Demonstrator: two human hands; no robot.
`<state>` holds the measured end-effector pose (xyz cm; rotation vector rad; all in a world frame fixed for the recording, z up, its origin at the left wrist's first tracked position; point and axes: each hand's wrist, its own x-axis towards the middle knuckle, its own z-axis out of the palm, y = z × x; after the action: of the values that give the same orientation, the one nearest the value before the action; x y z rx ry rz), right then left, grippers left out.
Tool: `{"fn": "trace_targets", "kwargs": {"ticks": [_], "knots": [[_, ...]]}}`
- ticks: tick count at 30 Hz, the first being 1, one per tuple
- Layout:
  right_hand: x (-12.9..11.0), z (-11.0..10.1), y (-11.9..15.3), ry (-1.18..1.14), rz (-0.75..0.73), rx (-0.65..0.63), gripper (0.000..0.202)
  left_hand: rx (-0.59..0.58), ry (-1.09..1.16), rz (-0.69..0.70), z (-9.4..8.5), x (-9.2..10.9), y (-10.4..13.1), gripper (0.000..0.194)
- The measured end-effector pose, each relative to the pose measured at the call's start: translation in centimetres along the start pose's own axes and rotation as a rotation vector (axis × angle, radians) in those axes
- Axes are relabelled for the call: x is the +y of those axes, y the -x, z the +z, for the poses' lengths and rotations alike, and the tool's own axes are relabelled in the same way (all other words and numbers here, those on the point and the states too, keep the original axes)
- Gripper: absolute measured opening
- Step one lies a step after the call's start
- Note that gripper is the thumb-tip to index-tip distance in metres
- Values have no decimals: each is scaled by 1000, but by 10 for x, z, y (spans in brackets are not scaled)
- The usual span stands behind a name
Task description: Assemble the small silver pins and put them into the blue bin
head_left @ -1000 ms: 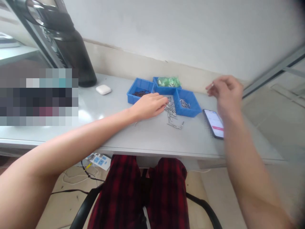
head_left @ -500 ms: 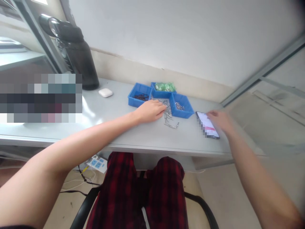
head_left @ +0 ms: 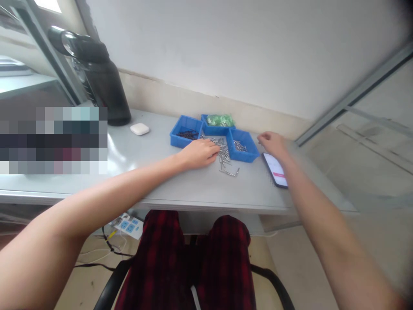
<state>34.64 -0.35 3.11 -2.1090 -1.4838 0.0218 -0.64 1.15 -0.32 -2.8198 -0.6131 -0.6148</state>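
My left hand (head_left: 201, 153) rests palm down on the desk, fingers stretched out and lightly bent at the left edge of a pile of silver screws (head_left: 225, 151). Nothing shows in its grasp, though its underside is hidden. My right hand (head_left: 272, 142) is just beyond the phone (head_left: 275, 170), near the right blue bin (head_left: 253, 151). Its fingers are loosely bent and apart, with no object visible in them. That bin contains silver screws (head_left: 239, 146). Dark screws (head_left: 187, 134) lie in the left blue bin (head_left: 176, 141).
A back blue bin (head_left: 213, 129) holds a green plastic bag (head_left: 220, 120). Farther left stand a white case (head_left: 140, 129) and a large dark bottle (head_left: 108, 86). The wall (head_left: 226, 51) borders the desk (head_left: 155, 172) at the back. A power strip (head_left: 130, 226) lies below.
My right hand has left the phone screen and moved up and left toward the right bin. My left hand stays by the screw pile. The whole view has shifted slightly.
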Motion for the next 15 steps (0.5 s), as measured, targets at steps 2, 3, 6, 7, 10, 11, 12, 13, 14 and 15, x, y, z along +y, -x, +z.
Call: {"fn": "trace_targets", "kwargs": {"ticks": [2, 3, 6, 7, 10, 11, 12, 13, 14, 15], "knots": [[-19, 17, -12, 27, -26, 17, 15, -9, -8, 3, -2, 1, 0, 31], [-26, 24, -15, 43, -31, 31, 16, -16, -11, 4, -2, 1, 0, 31], [-39, 35, -18, 78, -40, 90, 23, -29, -17, 5, -1, 0, 2, 30], [-41, 36, -16, 85, -47, 109, 25, -27, -19, 9, 0, -1, 2, 30], [-42, 39, -8, 98, -102, 126, 30, -13, -9, 36, 5, -4, 5, 31], [-42, 41, -5, 105, -142, 114, 30, -14, 4, 55, 6, -5, 6, 32], [-42, 43, -3, 115, -180, 99, 29, -12, 9, 67, 8, -6, 7, 32], [-41, 44, -1, 122, -202, 82, 27, -8, 12, 79, 9, -6, 8, 33], [-41, 46, 0, 128, -218, 70, 24, -6, 8, 103, 10, -6, 9, 34], [-41, 47, 0, 130, -230, 68, 24, 3, 4, 128, 11, -5, 10, 35]]}}
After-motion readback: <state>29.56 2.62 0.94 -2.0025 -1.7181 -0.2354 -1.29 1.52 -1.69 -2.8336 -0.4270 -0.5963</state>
